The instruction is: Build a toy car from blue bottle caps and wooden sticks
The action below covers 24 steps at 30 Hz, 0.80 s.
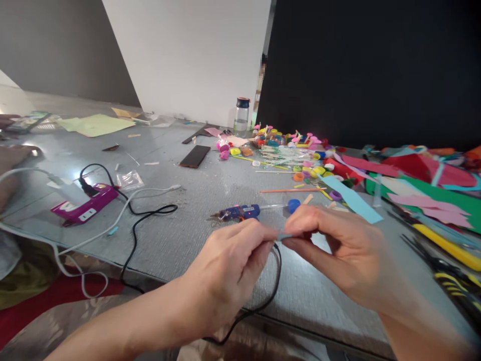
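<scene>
Left hand: my left hand [229,260] sits lower centre of the frame, fingers curled, thumb and forefinger pinching one end of a small pale blue strip [284,236].
Right hand: my right hand [338,250] is just right of centre, fingertips drawn together, pinching the other end of the same strip.
Strip: held between both hands above the near edge of the grey table [180,230], at centre frame; too small to tell its material.
Glue gun: blue glue gun [236,213] lies on the table just above my left hand, nozzle toward frame left; its black cord [276,281] loops down below my hands.
Bottle cap: a blue cap [293,204] lies just right of the gun.
Power strip: purple power strip [84,204] at left, with a black plug and white cables.
Paper: a light blue paper strip [351,199] and green, red and pink paper scraps [424,190] at right.
Small parts: coloured caps and sticks [285,150] clustered upper centre.
Bottle: a clear bottle [241,115] stands behind them.
</scene>
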Each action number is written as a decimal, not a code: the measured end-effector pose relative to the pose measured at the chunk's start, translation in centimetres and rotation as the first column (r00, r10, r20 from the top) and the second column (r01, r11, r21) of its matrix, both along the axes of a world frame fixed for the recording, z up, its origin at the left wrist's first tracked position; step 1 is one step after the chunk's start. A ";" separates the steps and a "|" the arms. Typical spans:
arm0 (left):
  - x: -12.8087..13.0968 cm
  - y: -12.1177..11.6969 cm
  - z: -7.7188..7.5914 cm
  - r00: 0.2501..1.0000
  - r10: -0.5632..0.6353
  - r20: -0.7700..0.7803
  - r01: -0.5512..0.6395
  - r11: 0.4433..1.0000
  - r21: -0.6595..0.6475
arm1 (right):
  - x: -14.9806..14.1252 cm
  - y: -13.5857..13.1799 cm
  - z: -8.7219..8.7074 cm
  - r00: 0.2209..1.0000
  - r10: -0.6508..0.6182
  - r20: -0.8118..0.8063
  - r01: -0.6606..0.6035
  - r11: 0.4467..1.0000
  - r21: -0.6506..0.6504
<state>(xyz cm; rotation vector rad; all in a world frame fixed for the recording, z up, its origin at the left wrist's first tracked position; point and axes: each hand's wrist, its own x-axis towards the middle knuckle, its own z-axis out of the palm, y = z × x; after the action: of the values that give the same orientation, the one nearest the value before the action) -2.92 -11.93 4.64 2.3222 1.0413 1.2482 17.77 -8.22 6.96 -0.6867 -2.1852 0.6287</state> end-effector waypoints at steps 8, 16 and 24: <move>0.0 0.2 0.8 0.969 -0.062 0.240 0.161 0.893 -0.419 | 0.6 0.0 -0.5 0.999 0.013 0.037 -0.019 0.986 0.168; 0.7 3.5 1.4 0.890 -0.160 0.427 0.439 0.553 -0.708 | 1.9 1.1 -1.2 0.997 0.067 0.044 -0.076 0.966 0.247; 4.4 7.8 0.7 0.866 -0.217 0.451 0.500 0.400 -0.768 | 5.2 2.4 -1.7 0.996 -0.049 0.078 0.021 0.945 0.326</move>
<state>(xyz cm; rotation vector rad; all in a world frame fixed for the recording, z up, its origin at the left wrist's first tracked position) 1.49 -4.17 5.35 1.3667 0.7201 0.5780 23.00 -5.78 5.30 -0.5825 -2.2776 0.2127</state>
